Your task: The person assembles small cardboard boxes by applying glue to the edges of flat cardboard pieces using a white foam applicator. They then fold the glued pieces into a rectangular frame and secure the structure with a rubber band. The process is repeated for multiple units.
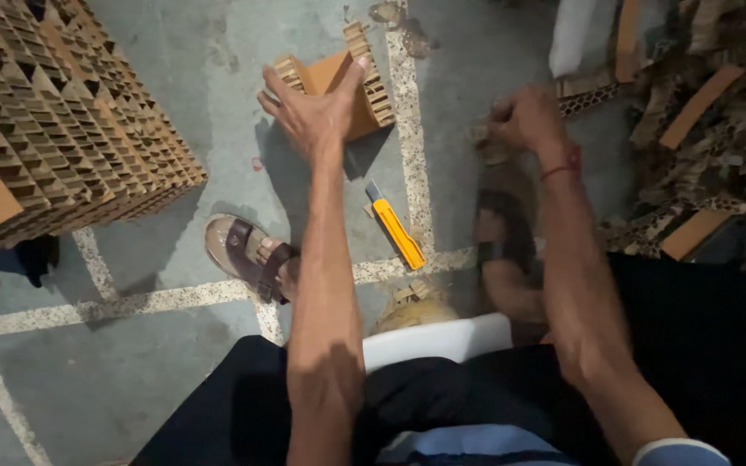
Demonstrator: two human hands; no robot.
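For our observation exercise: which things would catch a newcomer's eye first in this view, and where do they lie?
The left hand presses on a folded honeycomb cardboard piece on the grey floor at top centre. Just below it lies a yellow utility knife, between the person's sandalled feet. A big stack of honeycomb cardboard fills the upper left, and cardboard scraps pile up at the right.

Both arms are bare from the elbows down. The right hand (528, 119) has a thin red thread band around its wrist, and a pale blue sleeve edge shows near the right elbow at the bottom of the view. The left hand (312, 116) wears nothing on wrist or fingers. Dark, nearly black trousers cover both legs, and a strip of blue-grey cloth shows at the waist. Each foot wears a brown open sandal with wide straps; the right one is blurred.
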